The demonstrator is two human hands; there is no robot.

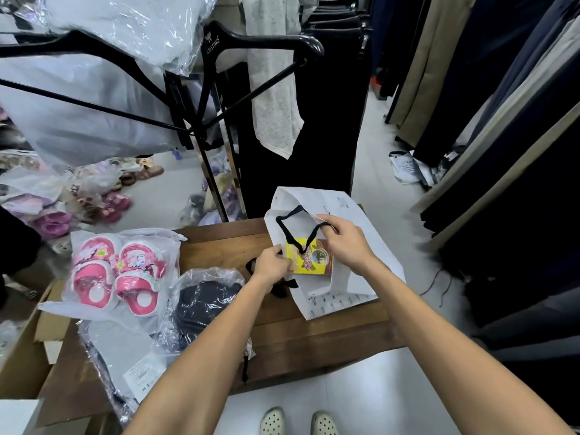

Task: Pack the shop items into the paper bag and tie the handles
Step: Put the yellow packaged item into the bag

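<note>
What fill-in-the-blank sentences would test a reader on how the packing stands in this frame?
1. The yellow box sits at the mouth of the white ____ bag.
2. The right hand pinches the bag's black ____.
3. The pink sandals lie in clear plastic on the wooden ____.
4. The left hand grips the bag's ____ edge.

Missing words: paper; handle; table; near

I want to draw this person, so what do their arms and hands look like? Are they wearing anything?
Both arms are bare from the bottom of the picture to the wrists: no sleeves show. The left hand and right hand wear no gloves, and I see no rings, watch or bracelet. Below, the feet wear pale clogs with small holes.
</note>
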